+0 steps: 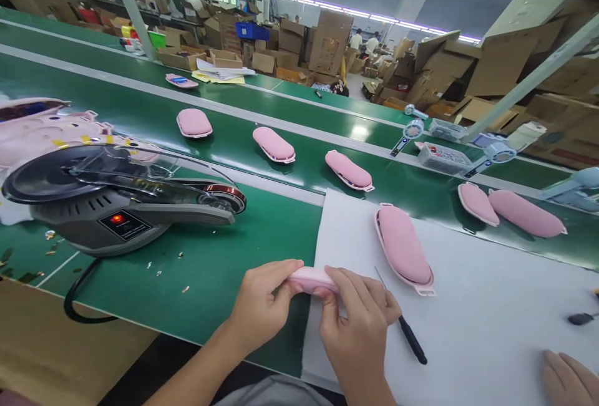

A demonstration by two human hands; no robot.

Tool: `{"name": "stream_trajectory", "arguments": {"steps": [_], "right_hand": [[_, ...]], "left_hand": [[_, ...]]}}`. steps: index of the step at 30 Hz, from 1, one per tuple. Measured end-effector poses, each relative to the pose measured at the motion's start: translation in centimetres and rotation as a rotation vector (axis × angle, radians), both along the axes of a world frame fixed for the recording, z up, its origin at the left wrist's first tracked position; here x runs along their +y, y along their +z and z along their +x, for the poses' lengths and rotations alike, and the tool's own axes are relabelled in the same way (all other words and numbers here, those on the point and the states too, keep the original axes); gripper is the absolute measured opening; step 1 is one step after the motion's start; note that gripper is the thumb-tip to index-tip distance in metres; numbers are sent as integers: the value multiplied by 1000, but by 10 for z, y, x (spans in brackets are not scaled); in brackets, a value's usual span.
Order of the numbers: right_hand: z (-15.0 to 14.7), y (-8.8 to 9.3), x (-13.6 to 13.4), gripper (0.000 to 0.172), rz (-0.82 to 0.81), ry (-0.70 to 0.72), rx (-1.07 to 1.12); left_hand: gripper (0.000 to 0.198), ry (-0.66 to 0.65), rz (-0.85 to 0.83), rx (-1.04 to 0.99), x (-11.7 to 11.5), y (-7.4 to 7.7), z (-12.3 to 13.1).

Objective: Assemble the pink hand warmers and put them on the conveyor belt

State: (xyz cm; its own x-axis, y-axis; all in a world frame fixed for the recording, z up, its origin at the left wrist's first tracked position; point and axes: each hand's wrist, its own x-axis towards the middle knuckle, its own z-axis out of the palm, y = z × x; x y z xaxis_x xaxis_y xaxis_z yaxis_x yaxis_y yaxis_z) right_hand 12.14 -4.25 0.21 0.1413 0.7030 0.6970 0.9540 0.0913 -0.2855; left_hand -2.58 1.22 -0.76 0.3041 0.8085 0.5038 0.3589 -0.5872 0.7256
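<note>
My left hand and my right hand are both closed around one pink oval shell piece at the near edge of the table. The right hand also carries a thin black-handled tool whose metal tip points up past my fingers. A finished pink oval case lies on the white sheet just beyond my right hand.
A grey tape dispenser machine stands at the left with a black cable. Several pink cases ride the green conveyor. Small fans and a parts tray sit farther right. Another person's hand rests at the bottom right.
</note>
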Motion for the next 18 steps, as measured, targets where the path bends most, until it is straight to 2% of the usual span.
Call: {"name": "stream_trajectory", "arguments": {"steps": [2, 4, 7, 9, 13, 16, 18], "right_hand": [[5, 2, -2, 15, -28, 50, -19], [10, 4, -5, 19, -54, 70, -36], [20, 2, -13, 36, -75, 0, 12], [27, -1, -19, 38, -97, -21, 76], [33, -7, -23, 25, -109, 39, 159], [29, -10, -20, 13, 10, 38, 156], [25, -13, -17, 12, 84, -5, 130]], "left_hand": [[21, -58, -61, 40, 1, 6, -4], [23, -86, -123, 101, 0, 11, -6], [28, -39, -152, 169, -5, 13, -3], [28, 11, -107, 163, -9, 11, 3], [17, 80, 26, 50, -13, 0, 19], [14, 132, 69, -40, -13, -7, 27], [14, 143, 56, -69, -11, -7, 28]]}}
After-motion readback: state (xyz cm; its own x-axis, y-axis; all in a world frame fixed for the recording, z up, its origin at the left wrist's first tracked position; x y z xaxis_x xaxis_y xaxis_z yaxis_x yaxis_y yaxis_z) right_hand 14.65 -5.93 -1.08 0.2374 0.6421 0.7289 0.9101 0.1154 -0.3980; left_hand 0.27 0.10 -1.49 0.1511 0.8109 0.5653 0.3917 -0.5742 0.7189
